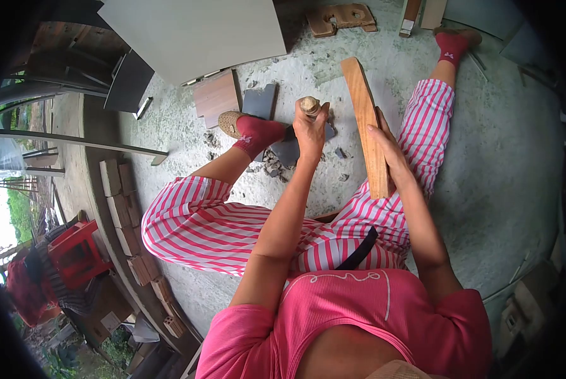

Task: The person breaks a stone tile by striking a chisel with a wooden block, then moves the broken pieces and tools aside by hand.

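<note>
A large pale board (194, 31) lies at the top of the concrete floor (504, 158), with a small brown panel (216, 96) and a grey slab (259, 101) side by side just below its lower edge. Farther right sits a notched wooden offcut (341, 18). Grey rubble (271, 165) is scattered mid-floor. A row of bricks (122, 215) follows the floor's left edge — beyond it, lower down, stands a red stool (74, 252).

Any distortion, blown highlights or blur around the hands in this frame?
Head view: heavy fisheye curvature with a black vignette; its left edge is blown out by daylight; light on the concrete floor is soft, shadows faint; the left hand on the wooden handle and right hand on the wooden strip look sharp.
</note>
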### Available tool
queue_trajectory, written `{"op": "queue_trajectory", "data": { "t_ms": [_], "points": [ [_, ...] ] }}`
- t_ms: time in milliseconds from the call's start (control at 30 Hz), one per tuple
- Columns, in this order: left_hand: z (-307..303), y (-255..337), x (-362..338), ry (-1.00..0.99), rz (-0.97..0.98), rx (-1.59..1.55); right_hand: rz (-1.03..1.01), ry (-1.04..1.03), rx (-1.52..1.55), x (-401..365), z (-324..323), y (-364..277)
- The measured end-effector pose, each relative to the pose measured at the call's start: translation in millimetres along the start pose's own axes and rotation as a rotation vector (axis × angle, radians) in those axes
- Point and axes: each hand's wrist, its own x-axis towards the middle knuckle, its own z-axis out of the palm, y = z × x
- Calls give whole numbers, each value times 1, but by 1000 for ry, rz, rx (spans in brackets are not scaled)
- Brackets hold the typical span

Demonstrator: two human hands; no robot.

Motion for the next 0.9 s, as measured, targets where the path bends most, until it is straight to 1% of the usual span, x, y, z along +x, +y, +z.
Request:
{"op": "queue_trajectory", "data": {
  "t_ms": [33,100,133,167,233,267,300,367,400,467,500,567,600,633,700,767,800,833,900],
  "points": [
    [-2,-6,-6,1,-1,1,34,16,3,-3,-2,4],
    [-9,-23,-21,35,139,-132,60,12,20,-7,-2,8],
    [-14,-31,-32,27,96,-136,86,15,39,-7,0,9],
    [-17,-29,-40,26,98,-133,85,14,42,-4,0,13],
    [-20,-27,-56,-51,34,-4,69,-1,57,3,-1,24],
    [-17,-28,-61,-126,167,77,74,-4,56,7,0,26],
    [-13,-28,-67,-124,164,80,78,-16,81,11,1,28],
    [-5,-29,-79,-457,468,331,84,-24,105,12,1,30],
    [-3,-31,-81,-457,470,326,63,-37,79,12,-2,28],
    [2,-32,-80,-544,571,396,38,-45,52,13,-10,27],
    [3,-31,-80,-550,568,394,46,-17,71,11,-14,30],
    [7,-26,-75,-432,445,336,55,18,93,10,-27,43],
    [7,-22,-70,-382,391,330,125,81,77,16,-37,63],
    [6,-20,-65,-386,391,333,195,142,61,21,-43,80],
    [4,-16,-52,-123,195,119,201,148,114,22,-38,74],
    [-4,-14,-39,6,-52,-195,243,184,216,18,-30,65],
    [-7,-17,-32,69,-22,-263,243,186,216,21,-32,71],
    [-11,-17,-28,102,-8,-255,243,178,167,27,-33,80],
    [-13,-20,-24,100,-15,-315,240,167,116,30,-31,80]
  ]
}}
